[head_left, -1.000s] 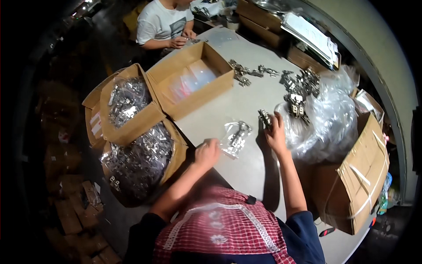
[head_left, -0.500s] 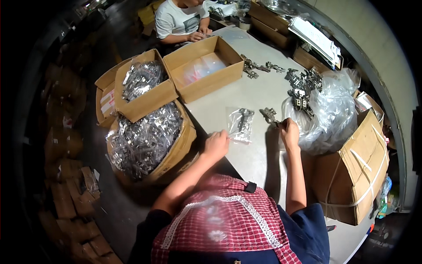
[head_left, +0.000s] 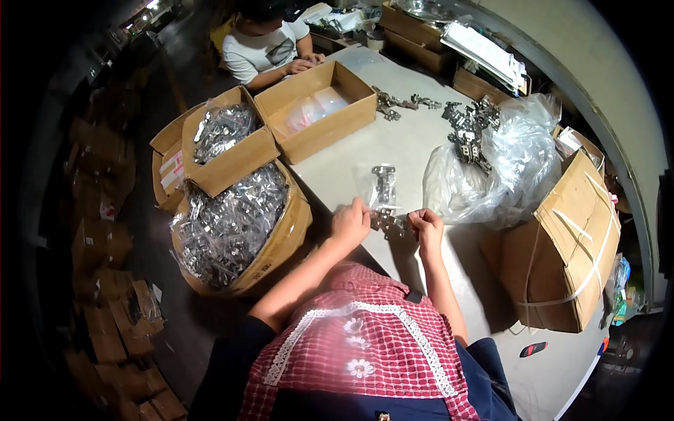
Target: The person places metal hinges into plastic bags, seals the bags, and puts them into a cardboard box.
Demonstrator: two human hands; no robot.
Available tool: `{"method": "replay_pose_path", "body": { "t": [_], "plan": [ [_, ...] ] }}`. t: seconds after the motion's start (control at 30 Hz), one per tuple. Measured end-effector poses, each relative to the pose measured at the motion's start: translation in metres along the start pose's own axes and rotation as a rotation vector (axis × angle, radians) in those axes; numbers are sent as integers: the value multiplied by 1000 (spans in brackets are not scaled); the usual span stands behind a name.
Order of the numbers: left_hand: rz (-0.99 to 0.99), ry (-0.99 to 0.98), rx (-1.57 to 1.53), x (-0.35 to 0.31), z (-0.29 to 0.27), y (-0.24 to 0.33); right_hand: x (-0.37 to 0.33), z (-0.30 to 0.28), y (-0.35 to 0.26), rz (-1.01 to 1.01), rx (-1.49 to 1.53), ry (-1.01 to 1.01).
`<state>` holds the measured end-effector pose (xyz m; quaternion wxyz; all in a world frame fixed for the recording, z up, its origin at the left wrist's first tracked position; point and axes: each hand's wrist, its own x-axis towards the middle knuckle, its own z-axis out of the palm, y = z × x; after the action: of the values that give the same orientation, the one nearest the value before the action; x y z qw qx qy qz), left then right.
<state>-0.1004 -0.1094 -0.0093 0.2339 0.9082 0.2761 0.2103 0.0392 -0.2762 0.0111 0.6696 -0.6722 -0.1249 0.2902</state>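
I log, frame centre: left hand [head_left: 351,222] pinching clear plastic bag [head_left: 367,191]; right hand [head_left: 427,229] pinching silvery metal hinge [head_left: 387,222].

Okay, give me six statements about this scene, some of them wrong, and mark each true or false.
1. The left hand pinches a small clear bag. True.
2. The right hand is empty. False: the right hand holds a metal part.
3. A red and black tool lies on the table. True.
4. The strapped carton stands to the left of the hands. False: the carton is to the right.
5. A heap of metal parts lies by crumpled plastic. True.
6. The box nearest the white shirt is shut. False: the box is open.
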Motion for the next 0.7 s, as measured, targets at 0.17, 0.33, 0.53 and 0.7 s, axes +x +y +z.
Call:
{"method": "replay_pose_path", "body": {
  "t": [0.17, 0.33, 0.53, 0.7],
  "plan": [
    [29, 33, -24, 3, 5, 1, 15, 8, 29, 67, 236, 74],
    [80, -12, -101, -2, 12, -1, 7, 26, 39, 185, 515, 77],
    [-52, -67, -193, -6, 1, -19, 6, 39, 48, -150, -524, -50],
    [96, 13, -65, -9, -2, -36, 9, 58, 38, 216, 102, -46]
  ]
}}
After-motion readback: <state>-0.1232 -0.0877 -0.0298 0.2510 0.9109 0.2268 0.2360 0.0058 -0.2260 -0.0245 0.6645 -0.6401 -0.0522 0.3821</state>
